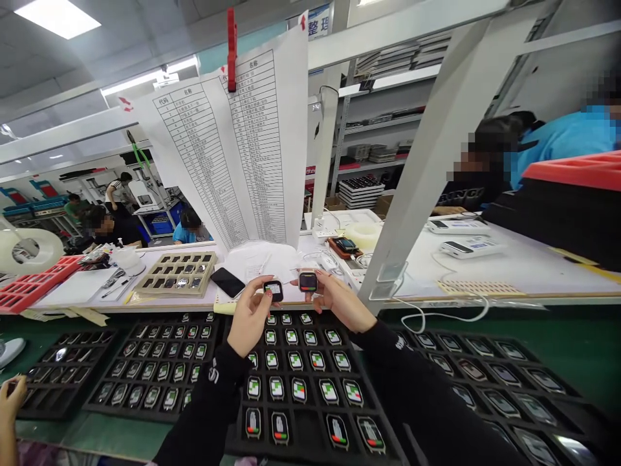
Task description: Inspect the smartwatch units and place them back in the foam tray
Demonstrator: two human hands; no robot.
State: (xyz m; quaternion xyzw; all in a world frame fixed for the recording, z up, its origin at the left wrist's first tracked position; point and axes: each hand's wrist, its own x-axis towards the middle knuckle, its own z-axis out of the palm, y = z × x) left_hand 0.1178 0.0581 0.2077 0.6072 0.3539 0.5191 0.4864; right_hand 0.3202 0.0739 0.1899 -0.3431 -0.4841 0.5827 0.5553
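My left hand [251, 315] grips a black square smartwatch [273, 290] with its screen lit, the thumb laid over its lower edge. In my right hand [338, 299] is a second smartwatch [308, 281], held by its sides between the fingers, its dark screen showing a coloured band near the bottom. The two watches are side by side, a small gap apart, at the front edge of the white shelf. Below both hands lies a black foam tray [310, 424] with rows of lit watches in its slots; one slot in the front row has no watch.
More watch trays lie left [109, 382] and right [572, 388]. On the shelf are a phone [228, 283], a beige tray [145, 285] and white cables [422, 320]. A slanted post [422, 149] rises right; printed sheets [262, 162] hang ahead. Another person's hand [10, 398] is at far left.
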